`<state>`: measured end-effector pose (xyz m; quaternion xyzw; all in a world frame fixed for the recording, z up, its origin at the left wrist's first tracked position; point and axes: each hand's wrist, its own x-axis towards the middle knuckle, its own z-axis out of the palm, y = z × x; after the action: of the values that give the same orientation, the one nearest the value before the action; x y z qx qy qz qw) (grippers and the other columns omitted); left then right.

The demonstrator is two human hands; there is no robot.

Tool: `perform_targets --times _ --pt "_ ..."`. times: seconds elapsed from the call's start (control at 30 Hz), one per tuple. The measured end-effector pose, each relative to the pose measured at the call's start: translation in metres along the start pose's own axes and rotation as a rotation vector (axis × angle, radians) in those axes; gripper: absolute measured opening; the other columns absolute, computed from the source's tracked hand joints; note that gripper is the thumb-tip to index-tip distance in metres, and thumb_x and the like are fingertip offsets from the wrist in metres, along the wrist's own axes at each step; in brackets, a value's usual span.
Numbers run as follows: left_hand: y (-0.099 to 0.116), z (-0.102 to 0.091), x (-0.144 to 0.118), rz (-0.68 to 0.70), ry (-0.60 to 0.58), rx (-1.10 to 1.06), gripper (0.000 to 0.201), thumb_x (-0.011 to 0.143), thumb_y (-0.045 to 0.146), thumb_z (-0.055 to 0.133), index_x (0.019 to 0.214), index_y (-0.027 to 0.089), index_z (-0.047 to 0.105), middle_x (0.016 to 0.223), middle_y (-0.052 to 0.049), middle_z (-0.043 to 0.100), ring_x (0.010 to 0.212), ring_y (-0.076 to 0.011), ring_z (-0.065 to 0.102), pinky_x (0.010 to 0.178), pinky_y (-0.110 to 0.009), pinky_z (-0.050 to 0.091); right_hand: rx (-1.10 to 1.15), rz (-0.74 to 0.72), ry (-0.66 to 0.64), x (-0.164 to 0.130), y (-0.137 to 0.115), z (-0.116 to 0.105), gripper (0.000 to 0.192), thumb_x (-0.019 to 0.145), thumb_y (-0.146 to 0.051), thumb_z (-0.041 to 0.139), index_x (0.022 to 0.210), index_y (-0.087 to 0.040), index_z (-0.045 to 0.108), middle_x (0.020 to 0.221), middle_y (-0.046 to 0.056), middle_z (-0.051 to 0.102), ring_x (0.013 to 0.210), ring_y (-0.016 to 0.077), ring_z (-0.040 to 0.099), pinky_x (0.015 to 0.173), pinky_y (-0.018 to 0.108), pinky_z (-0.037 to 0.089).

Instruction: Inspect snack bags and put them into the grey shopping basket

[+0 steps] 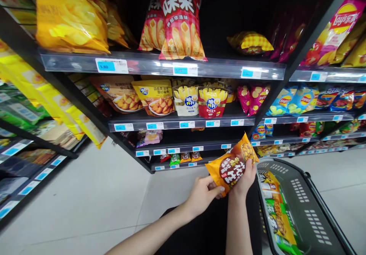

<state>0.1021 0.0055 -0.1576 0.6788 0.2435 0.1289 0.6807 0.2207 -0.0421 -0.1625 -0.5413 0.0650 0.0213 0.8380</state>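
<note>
Both hands held one orange foil snack packet with a dark round label and pictured nuts, just below the middle of the frame. The right hand had its grip closed around the packet's lower right edge, fingers wrapped behind it and thumb at the front. The left hand pinched the packet's lower left corner between thumb and fingertips, so that grip was closed too. The packet was tilted, its top pointing to the upper right, raised in the air in front of the lower shelves and just left of the basket rim, touching neither.

At the lower right stood a dark grey plastic shopping basket with slotted walls; it already held several green and yellow packets, stacked along its left side. Judging by that, some picking appeared to be done, while the orange packet was not yet in the basket nor on a shelf.

Behind the hands ran black metal shelves with blue price tags. The middle shelf carried red and white fry-printed bags. Higher up, a tall red bag with white characters leaned forward, and large yellow crisp bags filled the upper left. Pale floor tiles covered the lower left
</note>
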Motion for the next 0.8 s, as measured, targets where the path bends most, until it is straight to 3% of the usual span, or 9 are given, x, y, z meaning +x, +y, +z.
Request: perform_targets --times 0.13,0.27,0.37,0.43,0.53,0.6,0.7,0.8 --pt "-0.004 -0.007 -0.003 0.343 0.1 0.498 0.021 0.084 0.026 0.05 0.071 0.014 0.061 0.068 -0.004 0.063 0.062 -0.0134 0.059 0.058 -0.023 0.047 0.132 0.065 -0.109 -0.001 0.001 0.002 0.049 0.077 -0.05 0.054 0.112 -0.017 0.051 0.114 0.008 0.058 0.105 0.0213 0.055 0.093 0.038 0.042" --pt "-0.007 -0.017 0.0 0.724 0.193 0.963 0.026 0.09 0.019 0.036 0.078 0.016 0.058 0.071 -0.003 0.057 0.061 -0.0114 0.055 0.055 -0.022 0.042 0.275 0.274 -0.421 -0.008 -0.007 0.002 0.057 0.073 -0.062 0.051 0.111 -0.02 0.055 0.107 0.007 0.062 0.105 0.0232 0.056 0.093 0.043 0.041" --pt "-0.007 -0.022 0.001 0.905 0.199 1.184 0.023 0.089 0.015 0.037 0.081 0.017 0.058 0.068 -0.002 0.054 0.06 -0.0111 0.052 0.058 -0.022 0.04 0.317 0.47 -0.612 -0.01 -0.011 -0.003 0.063 0.068 -0.066 0.054 0.108 -0.017 0.059 0.102 0.011 0.065 0.101 0.0279 0.058 0.09 0.048 0.042" --pt "-0.005 -0.023 0.0 0.921 0.183 1.193 0.022 0.088 0.012 0.038 0.084 0.017 0.059 0.069 -0.002 0.054 0.063 -0.0118 0.052 0.06 -0.023 0.04 0.325 0.539 -0.623 -0.009 -0.012 -0.007 0.059 0.069 -0.06 0.057 0.108 -0.017 0.06 0.099 0.011 0.066 0.099 0.0282 0.059 0.089 0.047 0.043" --pt "0.002 -0.019 -0.001 0.726 0.113 0.867 0.014 0.087 0.018 0.045 0.085 0.018 0.059 0.075 -0.003 0.054 0.068 -0.0123 0.052 0.064 -0.024 0.043 0.367 0.505 -0.513 -0.005 -0.01 -0.012 0.051 0.073 -0.051 0.057 0.113 -0.02 0.058 0.1 0.006 0.066 0.095 0.0239 0.061 0.089 0.043 0.044" --pt "0.007 -0.014 -0.001 0.498 0.084 0.447 0.012 0.084 0.029 0.053 0.082 0.018 0.057 0.078 -0.002 0.051 0.071 -0.0125 0.052 0.066 -0.026 0.047 0.407 0.464 -0.483 -0.004 -0.008 -0.016 0.05 0.076 -0.052 0.053 0.117 -0.023 0.056 0.102 0.005 0.066 0.092 0.0223 0.062 0.089 0.042 0.044" --pt "0.008 -0.01 0.003 0.086 0.035 -0.21 0.024 0.076 0.038 0.061 0.078 0.018 0.046 0.076 0.001 0.045 0.066 -0.0115 0.051 0.056 -0.03 0.052 0.483 0.454 -0.54 -0.003 -0.005 -0.021 0.051 0.077 -0.056 0.048 0.117 -0.024 0.056 0.104 0.006 0.065 0.088 0.0237 0.063 0.087 0.046 0.044" --pt "0.004 -0.012 0.006 -0.263 -0.212 -0.529 0.034 0.069 0.039 0.066 0.084 0.017 0.045 0.071 0.001 0.051 0.059 -0.0123 0.055 0.049 -0.033 0.054 0.524 0.497 -0.627 -0.004 -0.003 -0.024 0.055 0.076 -0.061 0.046 0.115 -0.023 0.057 0.102 0.008 0.065 0.087 0.0258 0.063 0.088 0.051 0.042"
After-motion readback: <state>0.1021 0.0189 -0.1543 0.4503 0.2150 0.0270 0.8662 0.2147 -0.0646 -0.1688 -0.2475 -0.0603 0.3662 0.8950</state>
